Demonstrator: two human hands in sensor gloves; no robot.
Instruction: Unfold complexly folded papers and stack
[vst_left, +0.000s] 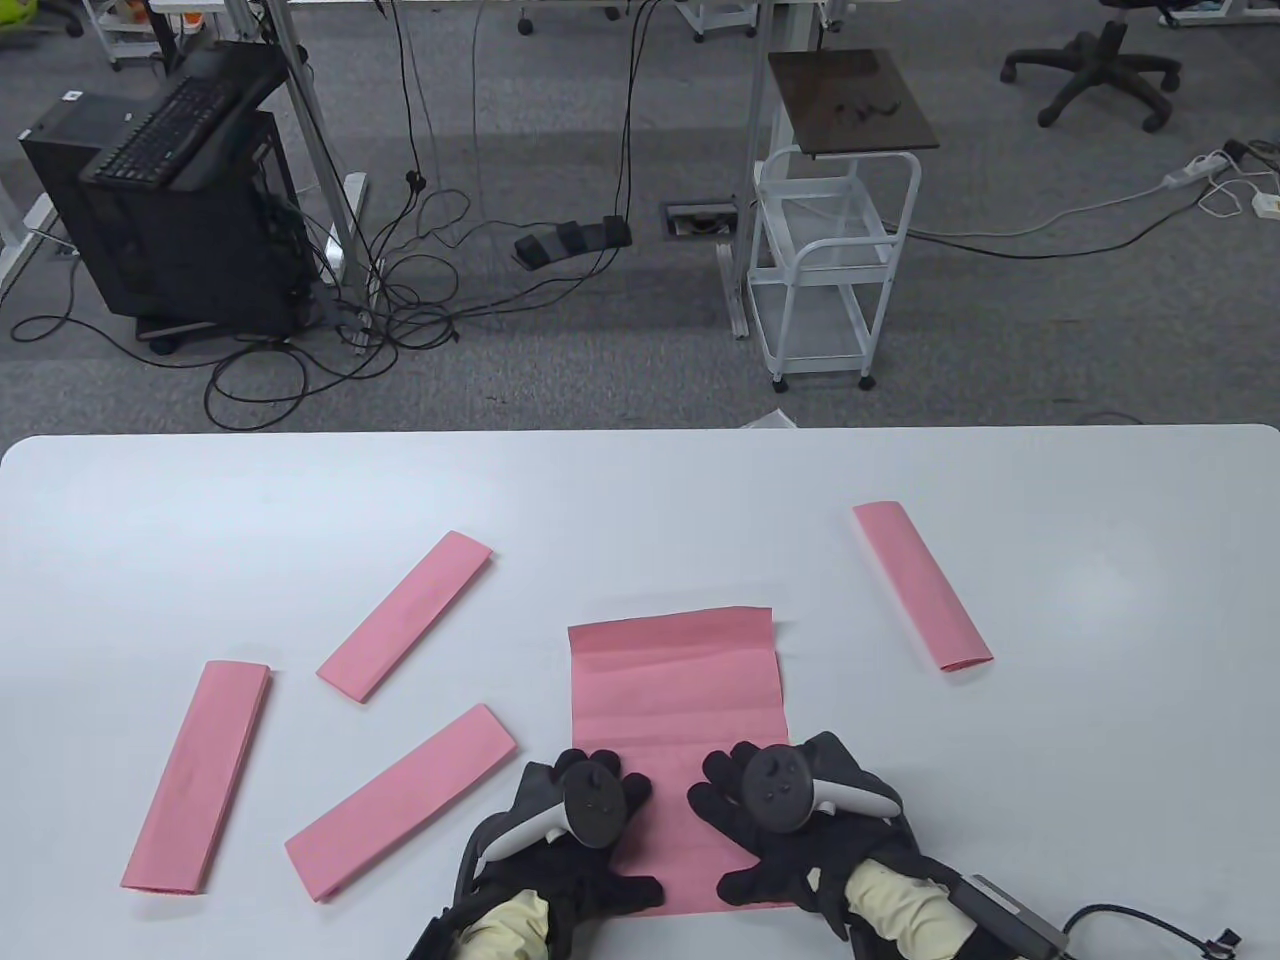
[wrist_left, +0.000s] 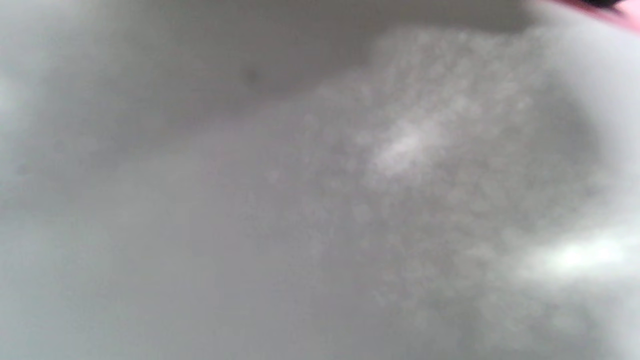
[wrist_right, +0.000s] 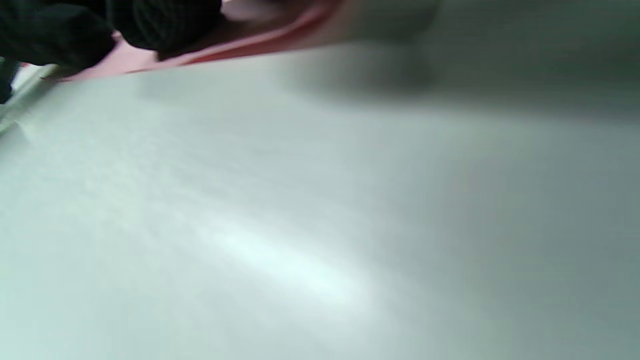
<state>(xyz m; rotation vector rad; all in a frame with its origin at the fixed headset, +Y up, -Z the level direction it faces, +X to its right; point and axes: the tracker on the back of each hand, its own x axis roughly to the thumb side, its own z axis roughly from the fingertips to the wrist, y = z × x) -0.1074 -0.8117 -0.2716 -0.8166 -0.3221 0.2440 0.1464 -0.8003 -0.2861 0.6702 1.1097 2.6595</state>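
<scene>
An unfolded pink sheet (vst_left: 677, 690) lies flat on the white table (vst_left: 640, 490) near the front edge, with crease lines across it. My left hand (vst_left: 590, 805) rests flat on its lower left part. My right hand (vst_left: 775, 810) rests flat on its lower right part. Several folded pink strips lie around: one at far left (vst_left: 200, 775), one left of the sheet (vst_left: 400, 800), one behind that (vst_left: 405, 615), one at the right (vst_left: 920, 585). The right wrist view shows my dark fingers (wrist_right: 160, 25) on the pink sheet's edge (wrist_right: 260, 45). The left wrist view is a blur of table with a pink sliver (wrist_left: 607, 12).
Beyond the table's far edge is carpet floor with a white cart (vst_left: 835, 265), cables and a black computer case (vst_left: 175, 210). A cable (vst_left: 1140, 925) trails from my right wrist at the front right.
</scene>
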